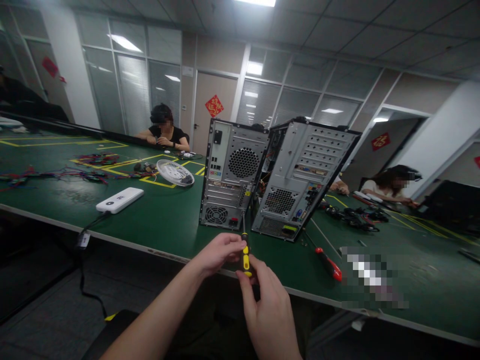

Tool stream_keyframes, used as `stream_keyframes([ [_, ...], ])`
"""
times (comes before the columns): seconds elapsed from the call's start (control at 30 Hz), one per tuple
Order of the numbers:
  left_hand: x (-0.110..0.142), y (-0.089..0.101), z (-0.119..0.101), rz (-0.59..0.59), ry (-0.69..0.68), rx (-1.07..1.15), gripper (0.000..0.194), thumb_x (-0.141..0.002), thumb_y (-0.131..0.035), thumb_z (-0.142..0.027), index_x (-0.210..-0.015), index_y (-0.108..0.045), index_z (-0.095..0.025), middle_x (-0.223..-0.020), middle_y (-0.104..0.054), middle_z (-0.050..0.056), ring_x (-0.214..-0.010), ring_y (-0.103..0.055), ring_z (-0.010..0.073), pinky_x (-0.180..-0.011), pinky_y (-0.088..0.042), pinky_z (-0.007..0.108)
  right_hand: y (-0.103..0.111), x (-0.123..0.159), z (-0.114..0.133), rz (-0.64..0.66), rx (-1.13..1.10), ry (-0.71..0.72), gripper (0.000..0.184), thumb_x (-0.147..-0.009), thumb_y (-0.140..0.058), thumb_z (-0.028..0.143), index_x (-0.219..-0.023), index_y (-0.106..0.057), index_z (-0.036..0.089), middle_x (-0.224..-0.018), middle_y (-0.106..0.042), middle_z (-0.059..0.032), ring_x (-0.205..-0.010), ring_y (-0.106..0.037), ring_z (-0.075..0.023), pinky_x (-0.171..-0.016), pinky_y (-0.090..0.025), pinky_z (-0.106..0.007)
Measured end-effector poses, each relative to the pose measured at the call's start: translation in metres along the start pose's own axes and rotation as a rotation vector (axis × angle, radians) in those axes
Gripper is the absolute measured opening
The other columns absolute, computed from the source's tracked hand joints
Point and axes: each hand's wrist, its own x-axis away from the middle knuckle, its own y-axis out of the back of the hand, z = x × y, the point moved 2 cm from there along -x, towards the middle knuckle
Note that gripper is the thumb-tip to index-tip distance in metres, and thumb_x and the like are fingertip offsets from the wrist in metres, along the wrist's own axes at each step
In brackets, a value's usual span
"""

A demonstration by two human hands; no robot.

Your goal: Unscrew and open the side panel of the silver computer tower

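Note:
A yellow-and-black screwdriver (246, 261) points away from me, its thin shaft reaching the lower right edge of a computer case's (225, 197) back panel. Whether the tip sits in a screw is too small to tell. My left hand (221, 251) pinches the front of the handle near the shaft. Around the handle's rear end, the fingers of my right hand (264, 295) are closed. That case stands upright on the green table (165, 215), fan grille and ports facing me. Close on its right stands a second computer case (296, 185), also back side towards me.
Right of the cases lies a red-and-black screwdriver (329, 264), beside a blurred-out patch. A white power bank (120, 200) with a black cable lies left. Behind it are tangled wires (90, 172) and a white round basket (175, 173). Black cables (352, 215) lie right. Other people sit across the table.

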Motion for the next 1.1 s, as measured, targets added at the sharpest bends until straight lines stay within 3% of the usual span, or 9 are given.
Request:
stream_keyframes([
  [0.27,-0.0027,0.0001,0.0045,0.019,-0.07,-0.04,0.063,-0.071,-0.083,-0.072,-0.07,-0.055,-0.015,-0.06,-0.045,-0.006,-0.053,-0.034,0.0048,-0.053,-0.024,0.022,0.0023,-0.0002,0.0003,0.026,0.035,0.039,0.029,-0.105,-0.056,0.023,-0.131,-0.068,0.022,-0.095,-0.067,-0.0066,-0.085,-0.066,-0.022,-0.075,-0.056,-0.035],
  [0.5,0.0013,-0.0036,-0.0004,-0.015,-0.005,-0.036,0.059,-0.066,-0.091,-0.061,-0.069,-0.054,-0.015,-0.064,-0.05,-0.005,-0.056,-0.041,0.0052,-0.056,-0.027,0.021,0.002,0.0002,0.0011,0.052,0.089,0.058,0.034,-0.103,-0.054,0.019,-0.134,-0.068,0.022,-0.093,-0.061,-0.0062,-0.081,-0.063,-0.0218,-0.069,-0.055,-0.035],
  [0.73,-0.0006,0.0023,0.0043,-0.02,-0.001,-0.007,0.051,-0.069,-0.091,-0.057,-0.074,-0.064,-0.013,-0.066,-0.054,-0.004,-0.057,-0.043,0.0052,-0.055,-0.029,0.02,0.0011,0.0003,0.0009,0.029,0.027,-0.011,0.04,-0.106,-0.057,0.035,-0.144,-0.055,0.02,-0.109,-0.072,-0.0106,-0.094,-0.072,-0.0244,-0.079,-0.061,-0.036],
  [0.9,0.0007,0.0023,0.0021,-0.005,0.015,-0.017,0.053,-0.069,-0.09,-0.06,-0.082,-0.072,-0.011,-0.072,-0.06,0.0,-0.06,-0.046,0.006,-0.056,-0.03,0.02,-0.0002,0.001,0.0006,0.0,-0.025,-0.064,0.02,-0.107,-0.054,0.033,-0.123,-0.06,0.022,-0.094,-0.073,-0.0056,-0.078,-0.072,-0.0206,-0.068,-0.059,-0.03],
  [1.1,0.0006,0.001,0.0007,-0.006,-0.031,-0.031,0.06,-0.069,-0.088,-0.066,-0.076,-0.068,-0.01,-0.063,-0.05,-0.003,-0.056,-0.038,0.0049,-0.055,-0.025,0.022,0.0009,0.0009,0.0008,-0.03,0.007,0.031,0.021,-0.106,-0.055,0.025,-0.126,-0.062,0.021,-0.102,-0.071,-0.0083,-0.09,-0.07,-0.0229,-0.077,-0.058,-0.034],
])
